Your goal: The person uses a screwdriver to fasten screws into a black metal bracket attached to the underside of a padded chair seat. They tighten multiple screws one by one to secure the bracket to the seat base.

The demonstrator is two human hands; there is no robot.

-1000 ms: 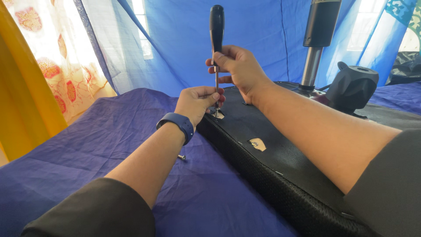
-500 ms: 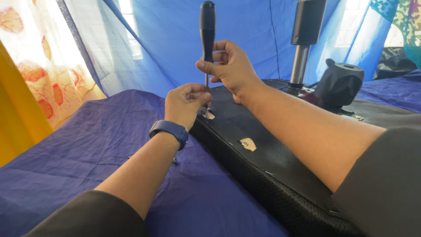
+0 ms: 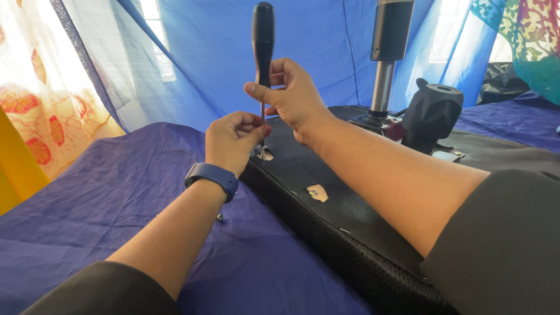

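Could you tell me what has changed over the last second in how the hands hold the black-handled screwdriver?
Little changed. The right hand shifted its fingers slightly on the black-handled screwdriver, as if turning it. The left hand stayed pinched round the shaft near the tip, on the black fabric-covered panel. The screwdriver stayed upright; only the camera view drifted.
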